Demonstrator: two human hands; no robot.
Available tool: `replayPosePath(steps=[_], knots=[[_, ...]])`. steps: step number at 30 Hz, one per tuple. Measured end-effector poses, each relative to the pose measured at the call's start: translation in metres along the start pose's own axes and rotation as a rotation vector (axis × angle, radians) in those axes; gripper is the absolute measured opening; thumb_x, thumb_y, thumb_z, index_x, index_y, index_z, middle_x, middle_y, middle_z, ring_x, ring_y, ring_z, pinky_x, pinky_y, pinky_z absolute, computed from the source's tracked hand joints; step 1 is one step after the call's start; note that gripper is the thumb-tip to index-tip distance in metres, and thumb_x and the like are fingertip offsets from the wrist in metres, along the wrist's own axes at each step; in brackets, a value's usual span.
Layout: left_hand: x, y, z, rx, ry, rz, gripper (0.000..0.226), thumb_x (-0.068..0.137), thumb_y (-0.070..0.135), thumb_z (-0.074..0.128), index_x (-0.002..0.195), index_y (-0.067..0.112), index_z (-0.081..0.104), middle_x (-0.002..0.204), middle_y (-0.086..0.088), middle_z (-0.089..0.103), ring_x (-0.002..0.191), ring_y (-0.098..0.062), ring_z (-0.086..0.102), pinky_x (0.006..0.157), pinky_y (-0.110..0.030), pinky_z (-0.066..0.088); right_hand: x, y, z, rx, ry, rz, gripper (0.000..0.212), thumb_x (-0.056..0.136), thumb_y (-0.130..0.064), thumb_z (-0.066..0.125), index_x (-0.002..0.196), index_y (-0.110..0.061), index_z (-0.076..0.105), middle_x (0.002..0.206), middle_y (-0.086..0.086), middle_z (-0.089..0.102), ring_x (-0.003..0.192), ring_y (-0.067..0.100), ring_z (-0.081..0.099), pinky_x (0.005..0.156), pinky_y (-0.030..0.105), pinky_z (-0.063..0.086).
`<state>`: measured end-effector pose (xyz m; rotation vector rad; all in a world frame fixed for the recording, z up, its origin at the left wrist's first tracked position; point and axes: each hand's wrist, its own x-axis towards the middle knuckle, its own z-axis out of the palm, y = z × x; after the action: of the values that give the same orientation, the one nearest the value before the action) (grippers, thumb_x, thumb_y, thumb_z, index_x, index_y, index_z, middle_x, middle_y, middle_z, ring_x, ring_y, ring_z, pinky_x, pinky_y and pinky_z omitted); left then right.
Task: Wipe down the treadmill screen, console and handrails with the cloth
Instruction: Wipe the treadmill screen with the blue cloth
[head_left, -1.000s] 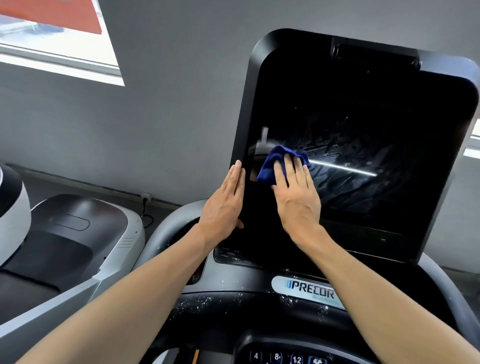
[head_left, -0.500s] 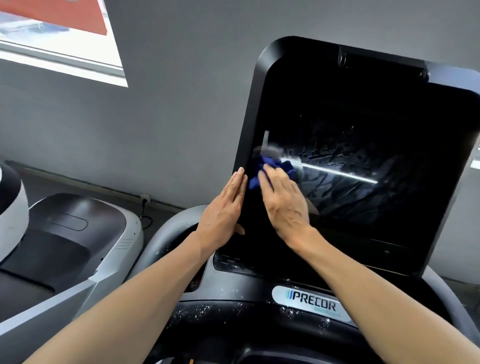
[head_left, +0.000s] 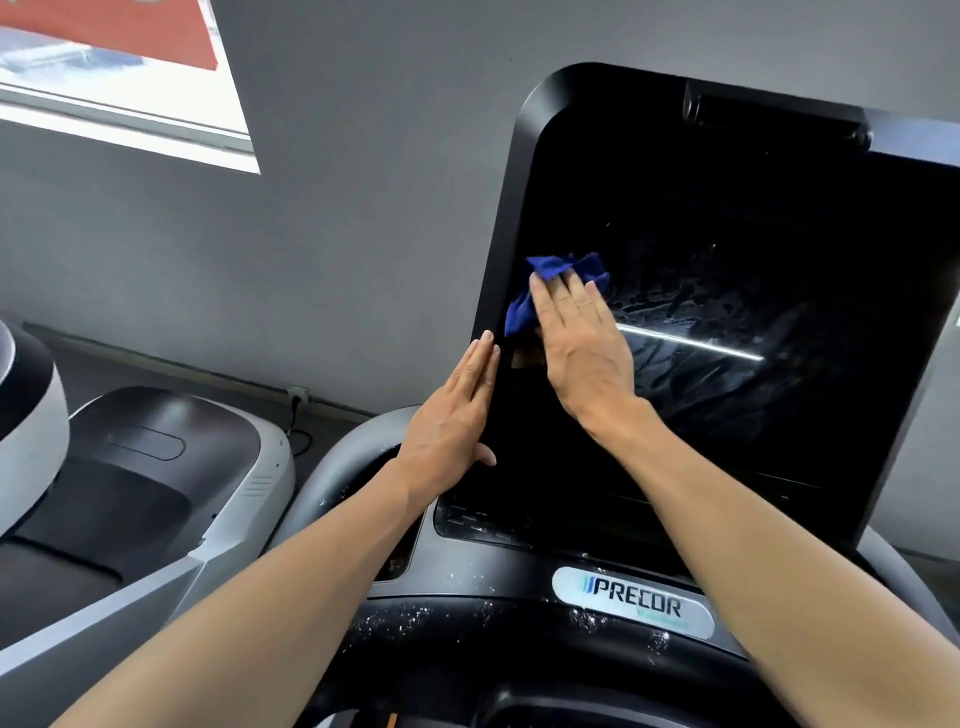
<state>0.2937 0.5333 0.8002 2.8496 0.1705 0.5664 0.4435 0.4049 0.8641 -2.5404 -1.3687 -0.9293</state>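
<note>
While the right hand presses a bunched blue cloth flat against the left part of the black treadmill screen, its fingers lie straight over the fabric rather than curled round it. The left hand rests open, fingers straight and together, along the screen's left edge, seemingly steadying the panel.

To wipe well from here, I would keep the palm flat and the pressure even, and work in overlapping passes to the right, where streaky wet marks and a bright reflected line show on the glass. Steadying the frame helps, since the panel stands tilted.

Below the screen, the console with its Precor badge is flecked with white specks and looks unwiped. A curved grey handrail runs off to the left. Beyond stand a grey wall, a window at upper left, and another machine beside this one.
</note>
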Motion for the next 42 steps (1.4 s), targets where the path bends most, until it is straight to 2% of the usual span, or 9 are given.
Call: replayPosePath(steps=[6,11,16,21,27,29,32,36,42], knots=[[-0.001,-0.003,0.003,-0.036,0.024,0.008,0.137,0.061,0.044,0.091,0.159,-0.002,0.007,0.169,-0.014,-0.008,0.157,-0.022,-0.006,0.122,-0.023,0.006,-0.031,-0.017,0.008,0.102,-0.04,-0.086,0.06,0.094,-0.007,0.041,0.153,-0.003,0.032,0.156,0.015,0.039,0.148,0.027,0.03,0.123,0.041,0.021],[-0.001,-0.001,0.0,-0.022,-0.005,0.007,0.144,0.051,0.04,0.094,0.159,-0.003,0.008,0.167,-0.011,-0.012,0.156,-0.023,-0.006,0.121,-0.024,0.005,0.008,-0.02,0.001,0.228,-0.002,0.099,0.063,0.094,-0.004,0.043,0.155,-0.007,0.029,0.161,0.009,0.033,0.151,0.022,0.022,0.125,0.037,0.015],[-0.002,-0.003,0.0,-0.042,-0.007,-0.008,0.134,0.057,0.037,0.094,0.157,-0.006,0.016,0.168,-0.012,-0.011,0.156,-0.02,-0.008,0.12,-0.023,0.012,-0.03,-0.029,0.015,0.227,-0.021,-0.04,0.063,0.092,-0.003,0.053,0.153,-0.004,0.034,0.156,0.013,0.04,0.146,0.027,0.034,0.123,0.038,0.023],[-0.002,0.0,-0.003,-0.04,-0.038,-0.005,0.147,0.053,0.042,0.094,0.16,0.003,0.001,0.167,-0.007,-0.018,0.157,-0.02,-0.009,0.119,-0.017,-0.001,0.019,-0.024,-0.005,0.279,0.048,0.233,0.071,0.091,0.0,0.053,0.156,-0.003,0.024,0.158,0.017,0.034,0.145,0.032,0.034,0.121,0.031,0.017],[-0.004,-0.002,-0.004,0.0,-0.018,0.021,0.136,0.062,0.051,0.087,0.159,-0.003,0.008,0.168,-0.013,-0.013,0.157,-0.022,-0.009,0.122,-0.024,0.01,-0.014,-0.004,-0.003,0.151,0.06,-0.017,0.062,0.083,-0.005,0.069,0.141,0.003,0.049,0.141,0.022,0.055,0.13,0.033,0.053,0.115,0.036,0.031],[-0.002,0.0,-0.008,0.05,-0.027,0.013,0.14,0.055,0.048,0.09,0.159,-0.003,0.011,0.169,-0.016,-0.003,0.157,-0.026,0.0,0.123,-0.025,0.007,0.009,0.018,-0.009,0.185,0.061,0.079,0.061,0.092,-0.011,0.057,0.149,-0.002,0.039,0.15,0.021,0.045,0.14,0.034,0.042,0.12,0.041,0.029],[0.009,0.004,-0.016,0.046,0.012,-0.028,0.139,0.044,0.048,0.097,0.152,-0.007,0.03,0.163,-0.022,0.026,0.15,-0.031,0.031,0.121,-0.034,0.028,-0.004,0.014,-0.006,0.134,0.059,0.141,0.054,0.1,-0.014,0.044,0.153,-0.008,0.036,0.158,0.014,0.035,0.149,0.029,0.026,0.124,0.04,0.02],[0.044,0.007,-0.042,-0.041,0.051,-0.05,0.149,0.053,0.043,0.097,0.16,0.002,0.001,0.17,-0.01,-0.003,0.157,-0.021,0.006,0.119,-0.029,0.028,-0.03,0.025,0.001,0.102,-0.039,-0.095,0.055,0.096,-0.009,0.054,0.149,-0.006,0.043,0.154,0.014,0.042,0.146,0.029,0.034,0.121,0.044,0.028],[0.065,0.01,-0.052,0.025,-0.048,0.005,0.155,0.054,0.046,0.096,0.158,0.003,-0.011,0.167,-0.01,-0.023,0.156,-0.018,-0.011,0.119,-0.023,0.021,-0.019,0.024,-0.011,0.156,0.037,0.192,0.054,0.098,-0.007,0.042,0.152,-0.009,0.038,0.159,0.008,0.036,0.15,0.025,0.025,0.121,0.04,0.026]])
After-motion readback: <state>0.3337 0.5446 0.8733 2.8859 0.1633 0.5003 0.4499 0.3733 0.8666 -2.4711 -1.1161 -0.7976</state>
